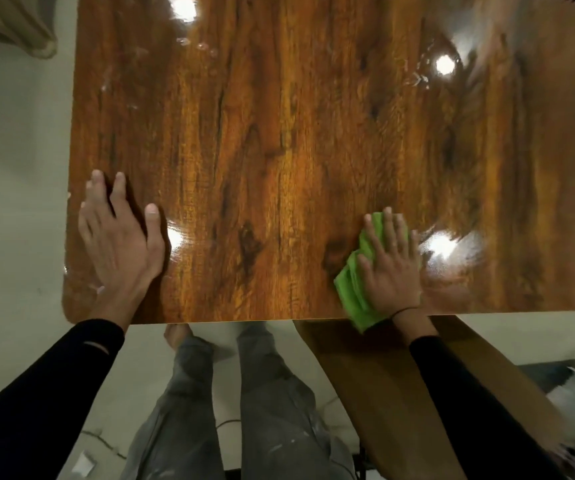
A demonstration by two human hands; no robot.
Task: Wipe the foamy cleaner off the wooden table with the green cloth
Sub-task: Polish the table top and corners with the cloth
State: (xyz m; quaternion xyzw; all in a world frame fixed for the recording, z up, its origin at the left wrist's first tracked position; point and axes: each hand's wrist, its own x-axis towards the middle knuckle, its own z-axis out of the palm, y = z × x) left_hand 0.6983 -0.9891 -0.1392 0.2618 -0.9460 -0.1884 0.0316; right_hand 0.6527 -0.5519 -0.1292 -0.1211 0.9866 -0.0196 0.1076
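Observation:
The glossy wooden table point(279, 133) fills the upper view, wet and reflecting lights. A green cloth point(353, 282) lies bunched near the table's front edge on the right, one corner hanging over it. My right hand point(390, 268) presses flat on the cloth with straight fingers. My left hand point(120, 237) rests flat on the table near its front left corner, fingers spread. Thin whitish streaks of cleaner point(452, 258) show to the right of the cloth, and a few small bubbles point(199, 46) sit at the far middle.
A wooden board or bench point(383, 393) slants below the table's front edge on the right. My legs in grey trousers point(230, 410) stand on a pale floor. A folded fabric point(12, 26) lies at the top left, off the table.

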